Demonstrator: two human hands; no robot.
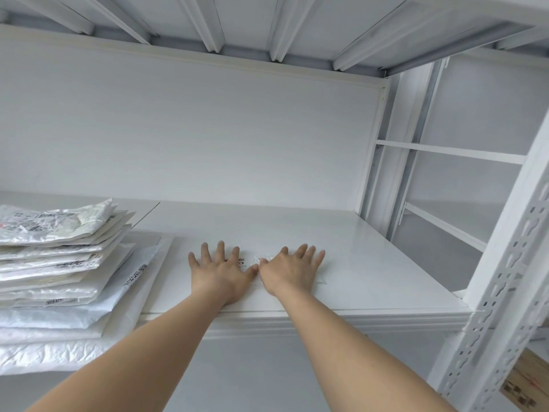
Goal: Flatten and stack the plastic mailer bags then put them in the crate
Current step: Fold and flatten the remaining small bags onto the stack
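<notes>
Mailer bag [255, 261], white and nearly the same colour as the shelf [371, 263] under it, lies flat near the front edge of that shelf, directly beneath both hands; only a strip of it shows between and around them, with a little red and black print beside the left hand and a crinkled clear patch by the right thumb. Its outline is hard to trace against the white surface. The left hand [221, 270] is spread wide, palm down, fingers fanned and pointing toward the back wall, pressing on the bag's left part. The right hand [292, 270] is likewise flat and splayed, palm down on the bag's right part, holding nothing. The two thumbs point inward and nearly meet over the middle of the bag. Both forearms are bare and reach up and forward from the lower corners of the view, almost straight, converging toward the hands, with the wrists crossing the shelf's front lip. To the left, well apart from the hands, a stack of mailer bags [59, 263] sits on the same shelf, its layers offset and wrinkled, its lower bags overhanging the front edge.
</notes>
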